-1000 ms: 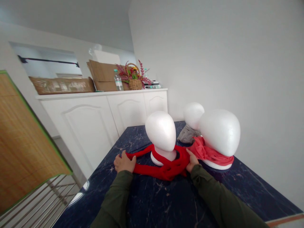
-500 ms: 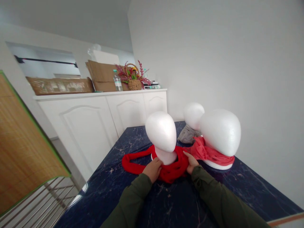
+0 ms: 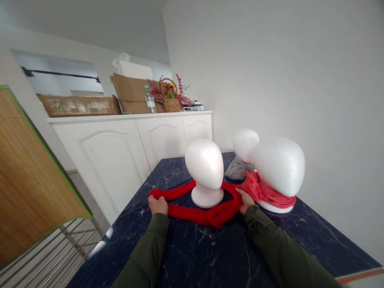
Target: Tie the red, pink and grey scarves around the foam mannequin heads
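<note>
A red scarf forms a wide loop around the base of the nearest white foam head, lying on the dark blue marbled table. My left hand is closed on the loop's left end. At the loop's right side, my right hand grips the red fabric, thumb on top. Close to that hand stands a larger foam head with a coral scarf around its neck. Behind it is a third foam head with a grey cloth at its base.
Beyond the table stands a white cabinet carrying cardboard boxes, a plastic bottle and a flower basket. A bamboo mat hangs over a metal rack at the left. A wall borders the right side.
My left hand has moved left from the foam head's neck to the scarf's far left end. The scarf is now spread wider and flatter, baring the head's base. My right hand has shifted slightly right.
</note>
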The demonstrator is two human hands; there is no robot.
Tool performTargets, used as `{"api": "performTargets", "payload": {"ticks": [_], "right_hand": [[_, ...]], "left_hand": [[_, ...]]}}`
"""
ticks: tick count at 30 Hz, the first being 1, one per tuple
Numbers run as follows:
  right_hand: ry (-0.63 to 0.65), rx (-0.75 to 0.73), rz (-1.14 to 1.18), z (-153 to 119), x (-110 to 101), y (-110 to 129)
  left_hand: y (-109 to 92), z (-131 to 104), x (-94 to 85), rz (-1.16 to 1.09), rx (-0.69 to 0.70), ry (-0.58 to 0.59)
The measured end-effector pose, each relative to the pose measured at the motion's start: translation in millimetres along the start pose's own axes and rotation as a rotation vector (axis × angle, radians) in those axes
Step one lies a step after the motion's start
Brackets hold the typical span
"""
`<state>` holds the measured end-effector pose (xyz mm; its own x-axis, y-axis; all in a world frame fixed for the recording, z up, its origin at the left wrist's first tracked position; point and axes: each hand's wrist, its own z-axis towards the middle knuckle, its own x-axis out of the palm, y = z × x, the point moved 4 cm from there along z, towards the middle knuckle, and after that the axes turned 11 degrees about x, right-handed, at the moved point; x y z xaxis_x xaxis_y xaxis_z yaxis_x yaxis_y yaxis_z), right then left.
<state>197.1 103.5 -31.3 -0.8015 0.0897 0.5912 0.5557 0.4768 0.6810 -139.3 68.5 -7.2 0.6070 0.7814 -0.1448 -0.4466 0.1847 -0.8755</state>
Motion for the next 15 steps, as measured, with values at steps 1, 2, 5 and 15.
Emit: {"api": "performTargets", "payload": {"ticks": [1,2,5,15], "right_hand": [[0.001,-0.002,0.005,-1,0,0],[0.001,-0.005,0.011,-2,1,0],[0.006,-0.016,0.024,-12,3,3],[-0.026,-0.259,0.226,-80,-38,27]], "left_hand": [[-2,-2,0.7,0.031,0.033,0.019],[-7,-6,3.3,0.061,0.074,0.059],[-24,-26,19.3,0.087,0.216,0.281],[-45,-73,46.4,0.568,0.605,0.884]]}}
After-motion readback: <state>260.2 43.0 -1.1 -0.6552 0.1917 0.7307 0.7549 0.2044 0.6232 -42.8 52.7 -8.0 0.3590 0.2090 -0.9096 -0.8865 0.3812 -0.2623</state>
